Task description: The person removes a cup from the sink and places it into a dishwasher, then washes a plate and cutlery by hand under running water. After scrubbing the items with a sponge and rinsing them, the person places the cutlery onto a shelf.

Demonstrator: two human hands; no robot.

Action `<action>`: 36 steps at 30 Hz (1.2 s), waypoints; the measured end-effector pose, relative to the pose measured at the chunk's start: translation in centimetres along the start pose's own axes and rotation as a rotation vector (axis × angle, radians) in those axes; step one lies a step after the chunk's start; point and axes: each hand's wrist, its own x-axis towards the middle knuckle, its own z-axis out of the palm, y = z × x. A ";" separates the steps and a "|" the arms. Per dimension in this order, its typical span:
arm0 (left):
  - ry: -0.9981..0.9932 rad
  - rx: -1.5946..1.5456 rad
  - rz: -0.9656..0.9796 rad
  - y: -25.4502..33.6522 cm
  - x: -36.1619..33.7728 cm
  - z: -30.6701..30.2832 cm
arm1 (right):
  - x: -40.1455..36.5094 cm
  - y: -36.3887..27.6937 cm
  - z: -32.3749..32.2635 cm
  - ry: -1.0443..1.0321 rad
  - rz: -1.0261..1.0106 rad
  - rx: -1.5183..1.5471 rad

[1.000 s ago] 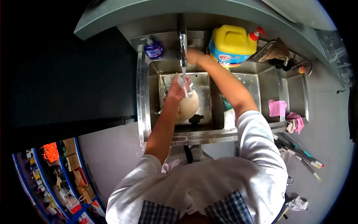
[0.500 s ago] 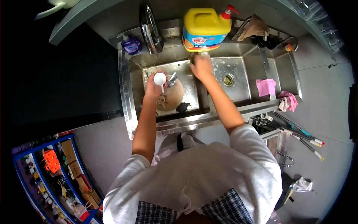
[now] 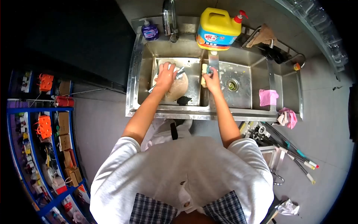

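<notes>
In the left basin of the steel sink, my left hand reaches down with fingers curled over a white item, mostly hidden under the fingers. Beneath it is a round beige board-like piece, with metal utensils beside the fingers and a dark clump at its lower edge. Over the divider between the basins, my right hand is closed on a yellow sponge, which has a greenish part near the fingertips.
A yellow detergent jug with a red pump stands behind the divider. A purple soap bottle and the faucet are at the back left. Pink cloths lie at the right basins. Poles lie lower right.
The view has shifted, moving the sink right in frame. My left hand has turned palm down, and the white cup it held is mostly hidden. My right hand has drawn back from the jug with the sponge.
</notes>
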 end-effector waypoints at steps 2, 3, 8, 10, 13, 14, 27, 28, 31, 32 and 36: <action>0.060 0.009 0.028 0.8 0.3 -1.1 | -1.1 -2.5 1.6 -0.112 0.216 0.313; 0.080 -0.009 0.017 0.7 0.2 -1.3 | -1.3 -3.2 2.4 -0.133 0.296 0.451; -0.093 -0.996 -0.699 -2.6 1.2 1.3 | -2.9 -5.0 6.2 -0.108 -0.073 0.353; -0.135 -1.576 -0.882 -2.9 1.2 1.5 | -3.9 -6.6 8.0 -0.017 -0.558 0.057; -0.120 -1.909 -0.998 -0.6 1.7 0.0 | -5.6 -10.3 8.0 -0.140 -0.800 -0.442; -0.089 -1.909 -0.984 -1.2 1.9 0.6 | -5.5 -10.4 8.6 -0.136 -0.757 -0.425; 0.156 -0.581 0.062 0.0 1.9 -4.0 | 1.8 -8.4 12.1 -0.369 0.547 0.753; 0.118 -0.578 0.050 -0.1 2.2 -4.0 | 1.1 -9.3 12.3 -0.350 0.497 0.749; 0.052 -1.319 -0.412 -2.1 4.0 -1.4 | -2.4 -11.0 12.9 -0.055 -0.525 -0.034; -0.024 -1.661 -0.606 -2.4 4.2 -1.4 | -3.2 -11.5 12.9 0.044 -0.877 -0.263; -0.182 -1.647 -0.702 -1.9 4.6 -4.4 | -4.1 -13.4 11.2 -0.044 -0.972 -0.318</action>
